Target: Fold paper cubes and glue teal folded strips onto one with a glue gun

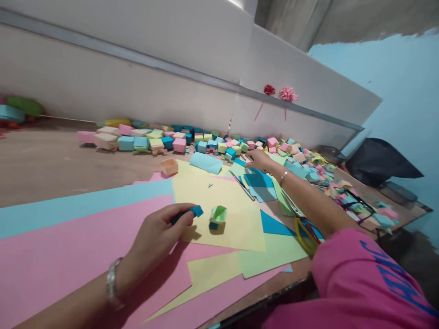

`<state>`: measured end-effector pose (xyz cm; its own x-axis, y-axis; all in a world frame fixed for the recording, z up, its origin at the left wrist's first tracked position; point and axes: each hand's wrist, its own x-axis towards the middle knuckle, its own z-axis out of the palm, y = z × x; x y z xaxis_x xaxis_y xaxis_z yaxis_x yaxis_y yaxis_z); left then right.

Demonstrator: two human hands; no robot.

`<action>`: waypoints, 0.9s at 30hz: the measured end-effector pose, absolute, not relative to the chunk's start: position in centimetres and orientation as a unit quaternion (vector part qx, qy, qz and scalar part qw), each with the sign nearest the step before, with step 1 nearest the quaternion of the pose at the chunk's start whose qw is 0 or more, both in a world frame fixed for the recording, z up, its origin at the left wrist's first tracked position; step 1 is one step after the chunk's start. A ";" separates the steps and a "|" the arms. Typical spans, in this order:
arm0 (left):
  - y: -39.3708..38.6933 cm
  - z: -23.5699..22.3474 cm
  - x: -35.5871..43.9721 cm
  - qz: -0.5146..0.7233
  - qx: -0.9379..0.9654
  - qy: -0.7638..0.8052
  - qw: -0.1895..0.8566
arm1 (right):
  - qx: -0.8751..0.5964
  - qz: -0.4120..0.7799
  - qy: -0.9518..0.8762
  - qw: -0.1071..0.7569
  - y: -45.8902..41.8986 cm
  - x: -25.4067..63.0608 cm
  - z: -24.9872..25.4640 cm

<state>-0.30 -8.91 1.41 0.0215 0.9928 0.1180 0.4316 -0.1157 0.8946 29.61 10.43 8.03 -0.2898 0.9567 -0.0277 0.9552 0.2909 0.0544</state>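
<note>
My left hand pinches a small folded blue paper piece between thumb and fingers, above pink and yellow sheets. Just right of it stands a small paper figure with a light green folded top and a blue base. My right hand reaches far out over the table, fingers a little apart, close to the row of paper blocks and the blue paper pieces. Something dark lies by its fingertips, too small to make out. Below my right forearm lie scissors with yellow handles.
Many small coloured paper boxes line the wall side of the table. An orange open paper box and a rolled light blue sheet lie nearer. Paper pompom flowers hang on the wall; a black bag-like thing sits right.
</note>
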 end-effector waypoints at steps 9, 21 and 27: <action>-9.3 2.2 -0.4 0.473 0.611 0.516 0.369 | 0.449 -0.129 0.862 -0.197 -4.7 23.3 1.1; -9.6 2.6 -0.6 0.514 0.672 0.490 0.209 | 0.472 -0.277 0.775 -0.315 -7.9 19.9 2.6; -10.0 3.7 -1.2 0.506 0.782 0.363 -0.044 | 0.436 -0.247 0.779 -0.376 -9.0 19.4 2.7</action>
